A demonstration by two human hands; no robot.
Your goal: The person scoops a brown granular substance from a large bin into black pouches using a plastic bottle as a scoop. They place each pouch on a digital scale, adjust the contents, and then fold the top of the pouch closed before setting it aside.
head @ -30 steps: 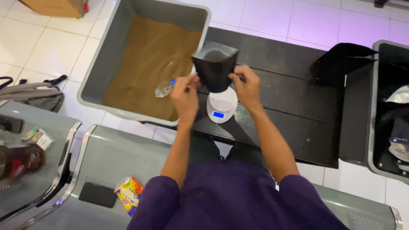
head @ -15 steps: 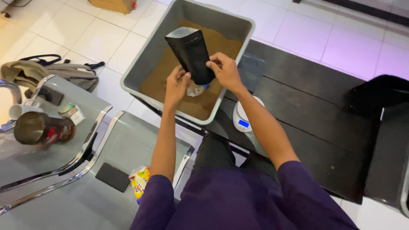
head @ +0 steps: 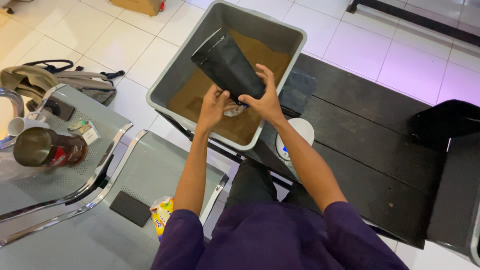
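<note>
Both hands hold a black stand-up pouch tilted over a grey tub of brown powder. My left hand grips the pouch's lower end from the left, and also seems to touch a small clear plastic scoop or bottle, mostly hidden. My right hand clasps the pouch from the right. A small white digital scale with a blue display sits on the black bench just right of my right forearm.
A metal seat row at left carries a dark jar, a white mug, a black card-like object and a yellow snack packet. A bag lies on the tiled floor. Black pouches lie at right.
The pouch left the scale and moved left over the tub, tilting further. Both hands went with it. The view shifted, so the tub now sits centred.
</note>
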